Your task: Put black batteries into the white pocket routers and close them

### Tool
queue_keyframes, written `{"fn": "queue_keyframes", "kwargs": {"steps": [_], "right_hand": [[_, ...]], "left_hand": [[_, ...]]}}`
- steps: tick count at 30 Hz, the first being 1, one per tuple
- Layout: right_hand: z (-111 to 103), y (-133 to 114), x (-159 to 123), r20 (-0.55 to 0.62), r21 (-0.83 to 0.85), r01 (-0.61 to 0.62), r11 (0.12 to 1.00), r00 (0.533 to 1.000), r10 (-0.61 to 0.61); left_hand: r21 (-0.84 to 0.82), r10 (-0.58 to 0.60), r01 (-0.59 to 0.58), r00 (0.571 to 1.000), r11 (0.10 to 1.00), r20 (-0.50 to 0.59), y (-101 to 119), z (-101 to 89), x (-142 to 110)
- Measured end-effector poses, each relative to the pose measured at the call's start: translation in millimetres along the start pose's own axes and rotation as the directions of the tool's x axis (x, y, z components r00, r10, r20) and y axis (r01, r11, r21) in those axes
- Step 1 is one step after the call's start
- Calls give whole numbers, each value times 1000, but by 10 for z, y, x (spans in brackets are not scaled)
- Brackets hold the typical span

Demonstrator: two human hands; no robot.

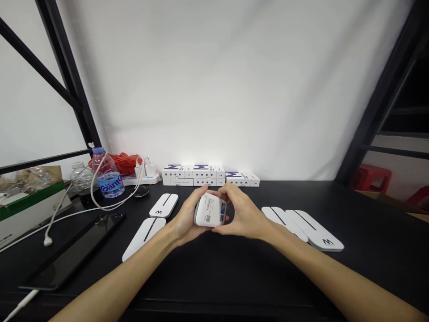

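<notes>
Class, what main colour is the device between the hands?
The device is mainly white in the head view.

1. The bare left hand [186, 219] is partly hiding behind the held white rounded plastic device [203, 210].
2. The device's printed label [211, 217] is appearing too small to read.
3. The left edge is cutting off the green-and-white cardboard box [27, 218].

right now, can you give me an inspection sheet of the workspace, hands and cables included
Surface: black tabletop, things at both sides.
Job's things: white device held, printed side showing; two flat devices lie left, two more right; white boxes along the back.
Clutter: blue-capped bottle, white-capped bottle, dark-screened tablet, red bag, all left.
Hands: left hand and right hand hold the white device.
Cables: white cables at left; one reaches the tablet, another has a loose plug.
Surroundings: white wall, black frame, red stool at right.
</notes>
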State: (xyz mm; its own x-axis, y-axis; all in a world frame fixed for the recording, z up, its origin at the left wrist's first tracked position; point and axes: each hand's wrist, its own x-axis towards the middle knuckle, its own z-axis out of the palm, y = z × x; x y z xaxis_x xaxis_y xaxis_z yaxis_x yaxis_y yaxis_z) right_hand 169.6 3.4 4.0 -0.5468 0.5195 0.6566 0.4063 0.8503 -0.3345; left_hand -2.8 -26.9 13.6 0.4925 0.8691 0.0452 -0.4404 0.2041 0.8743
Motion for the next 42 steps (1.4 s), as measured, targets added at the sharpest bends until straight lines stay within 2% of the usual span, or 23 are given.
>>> {"fn": "queue_keyframes", "kwargs": {"steps": [4,9,12,14,16,18,20,23,26,28,31,33,38,40,42], "right_hand": [[12,11,-15,39,20,-50,999,998,49],[20,30,-2,40,121,-28,992,999,23],[-34,58,27,-3,106,7,994,1000,-7],[-121,104,44,41,59,6,998,999,-9],[-241,181,47,145,33,-25,999,989,20],[-372,286,26,289,32,-77,997,955,64],[-497,407,-19,438,12,-135,991,892,116],[-654,574,-112,549,-60,-196,979,813,197],[-753,664,-177,548,-173,-268,948,774,318],[-760,655,-178,513,-230,-307,923,768,383],[-661,541,-128,457,-241,-301,923,803,381],[-552,435,-92,463,-244,-274,930,810,360],[-371,277,-96,506,-333,-291,897,747,431],[-338,255,-106,461,-374,-283,883,769,442],[-285,223,-97,369,-327,-274,904,844,389]], "left_hand": [[-1,-33,33,999,999,-26,-31,12,22],[-35,42,-51,973,998,-227,6,-36,63],[-15,61,-68,958,998,-281,27,-87,79],[-9,46,-51,952,999,-304,26,-106,87],[1,47,-50,941,999,-336,22,-111,92],[24,59,-54,923,998,-381,24,-108,94],[53,59,-40,906,998,-419,32,-106,95],[92,68,-28,882,995,-467,39,-115,102],[163,121,-43,854,986,-506,23,-136,122],[220,145,-33,844,975,-517,8,-143,136],[260,145,-5,839,966,-524,-2,-133,145],[264,139,2,846,965,-515,0,-120,141],[263,145,-20,872,965,-467,-4,-110,135],[261,153,-33,877,965,-454,-12,-113,138],[251,161,-50,880,967,-446,-17,-109,139]]}}
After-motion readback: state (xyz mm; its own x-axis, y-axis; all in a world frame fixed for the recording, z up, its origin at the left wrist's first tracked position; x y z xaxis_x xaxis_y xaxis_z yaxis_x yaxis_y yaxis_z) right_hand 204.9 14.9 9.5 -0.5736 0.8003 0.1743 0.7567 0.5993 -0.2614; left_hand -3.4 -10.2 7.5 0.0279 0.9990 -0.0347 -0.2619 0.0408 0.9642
